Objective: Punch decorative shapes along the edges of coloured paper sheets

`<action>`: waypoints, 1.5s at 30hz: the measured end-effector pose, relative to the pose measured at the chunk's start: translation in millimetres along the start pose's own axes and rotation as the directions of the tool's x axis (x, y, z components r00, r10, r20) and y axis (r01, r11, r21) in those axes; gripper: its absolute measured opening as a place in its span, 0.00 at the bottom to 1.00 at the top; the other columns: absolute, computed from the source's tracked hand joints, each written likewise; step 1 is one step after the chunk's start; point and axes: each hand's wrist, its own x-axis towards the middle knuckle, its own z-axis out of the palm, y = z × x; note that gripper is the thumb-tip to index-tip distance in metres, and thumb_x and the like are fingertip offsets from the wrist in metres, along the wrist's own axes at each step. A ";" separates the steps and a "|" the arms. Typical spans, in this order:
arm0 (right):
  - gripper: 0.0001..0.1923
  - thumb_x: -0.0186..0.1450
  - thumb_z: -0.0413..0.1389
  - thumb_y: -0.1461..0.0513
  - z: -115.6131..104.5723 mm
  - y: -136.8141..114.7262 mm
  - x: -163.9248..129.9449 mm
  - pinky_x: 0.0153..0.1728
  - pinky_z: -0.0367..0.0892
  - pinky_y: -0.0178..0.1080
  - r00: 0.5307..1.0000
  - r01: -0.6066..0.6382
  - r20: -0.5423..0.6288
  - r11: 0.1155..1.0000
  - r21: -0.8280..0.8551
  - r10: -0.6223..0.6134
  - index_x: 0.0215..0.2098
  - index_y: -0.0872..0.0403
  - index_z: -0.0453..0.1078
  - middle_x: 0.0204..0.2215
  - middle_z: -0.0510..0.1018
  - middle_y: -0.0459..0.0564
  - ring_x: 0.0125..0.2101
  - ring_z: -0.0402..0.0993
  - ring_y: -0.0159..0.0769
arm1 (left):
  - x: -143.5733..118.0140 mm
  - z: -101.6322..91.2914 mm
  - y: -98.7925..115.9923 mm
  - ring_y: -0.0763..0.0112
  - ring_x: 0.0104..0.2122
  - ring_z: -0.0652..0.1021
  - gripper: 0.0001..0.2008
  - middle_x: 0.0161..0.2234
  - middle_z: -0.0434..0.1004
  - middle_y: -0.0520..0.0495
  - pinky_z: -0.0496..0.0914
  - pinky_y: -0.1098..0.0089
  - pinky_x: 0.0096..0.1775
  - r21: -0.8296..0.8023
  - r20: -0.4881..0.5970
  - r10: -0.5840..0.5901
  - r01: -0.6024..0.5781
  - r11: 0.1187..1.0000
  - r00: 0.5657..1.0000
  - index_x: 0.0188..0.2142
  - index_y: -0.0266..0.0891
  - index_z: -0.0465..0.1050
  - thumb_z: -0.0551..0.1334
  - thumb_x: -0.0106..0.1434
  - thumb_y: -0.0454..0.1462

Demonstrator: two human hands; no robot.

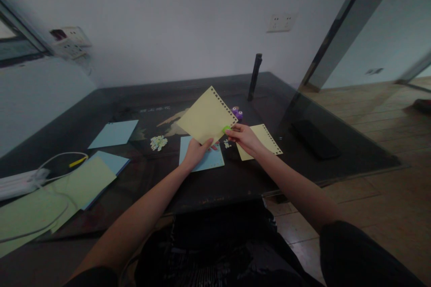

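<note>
A line of pale characters runs across the dark mat (148,119) on the table (101,98), but it is too blurred to read; nothing else carries writing.

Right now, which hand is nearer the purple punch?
Right. The right hand is just below the purple punch; the left hand is farther down-left, holding the yellow sheet.

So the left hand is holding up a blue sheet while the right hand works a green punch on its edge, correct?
Not quite: in the head view the sheet in the left hand is yellow, not blue. The right hand does hold the green punch at its edge.
</note>
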 end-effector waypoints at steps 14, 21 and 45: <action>0.16 0.47 0.68 0.57 -1.5 5.6 3.5 0.22 0.55 0.34 0.999 0.034 -0.007 0.999 -0.022 -0.034 0.26 0.55 0.68 0.22 0.69 0.42 0.21 0.62 0.26 | 0.1 1.6 -3.4 0.70 0.22 0.76 0.15 0.25 0.81 0.44 0.70 0.73 0.28 -0.012 0.009 0.016 -0.016 1.000 1.000 0.30 0.32 0.78 0.57 0.60 0.41; 0.16 0.48 0.67 0.56 -3.3 6.1 3.6 0.21 0.54 0.34 1.000 0.031 0.000 0.999 -0.041 -0.031 0.27 0.55 0.68 0.21 0.70 0.43 0.20 0.62 0.26 | -0.7 1.5 -2.7 0.69 0.22 0.76 0.15 0.24 0.81 0.44 0.70 0.73 0.28 -0.022 0.006 0.018 -0.017 1.000 1.000 0.32 0.32 0.79 0.58 0.60 0.41; 0.16 0.46 0.68 0.55 -9.4 6.1 8.5 0.22 0.56 0.34 0.996 0.082 0.026 0.995 -0.050 -0.081 0.26 0.55 0.68 0.21 0.69 0.43 0.20 0.60 0.26 | -4.1 4.2 1.8 0.68 0.25 0.78 0.14 0.29 0.82 0.42 0.71 0.72 0.31 -0.029 0.035 -0.011 0.012 1.000 0.999 0.30 0.33 0.78 0.58 0.60 0.41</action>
